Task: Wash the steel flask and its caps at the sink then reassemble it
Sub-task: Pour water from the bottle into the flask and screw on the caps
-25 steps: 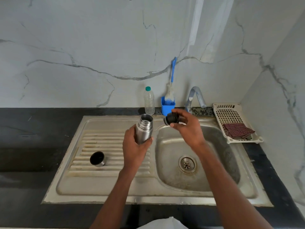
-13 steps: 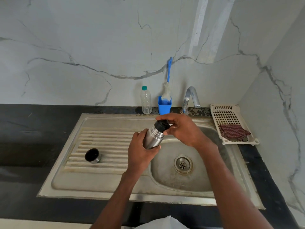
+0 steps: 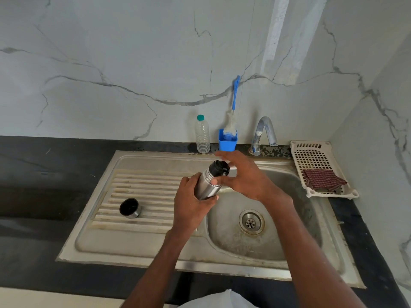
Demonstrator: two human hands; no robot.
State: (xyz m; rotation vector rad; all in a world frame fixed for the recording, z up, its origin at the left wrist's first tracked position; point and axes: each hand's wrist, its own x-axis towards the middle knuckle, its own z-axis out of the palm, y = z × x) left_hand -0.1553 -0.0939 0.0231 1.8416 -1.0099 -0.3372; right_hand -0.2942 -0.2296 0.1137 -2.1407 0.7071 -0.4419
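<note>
I see the one steel flask (image 3: pixel 206 185) tilted over the edge between the draining board and the basin of the sink (image 3: pixel 155 158), its neck leaning up and to the right. One black inner cap (image 3: pixel 219 168) sits on its mouth. My left hand (image 3: pixel 189 207) grips the lower body of the flask, fingers curled round it. My right hand (image 3: pixel 242 176) is loosely spread round the cap: the thumb touches the flask just below the cap, the fingers arch over the top, and I cannot tell whether they touch it. One steel outer cap (image 3: pixel 130 208) lies apart on the draining board ribs, its dark opening showing. Behind the sink on the counter (image 3: pixel 55 165) stand one plastic bottle (image 3: pixel 202 134), one blue holder (image 3: pixel 227 142) with one bottle brush (image 3: pixel 232 112), and one tap (image 3: pixel 263 132). To the right, one white basket (image 3: pixel 311 152) holds one checked cloth (image 3: pixel 323 180).
</note>
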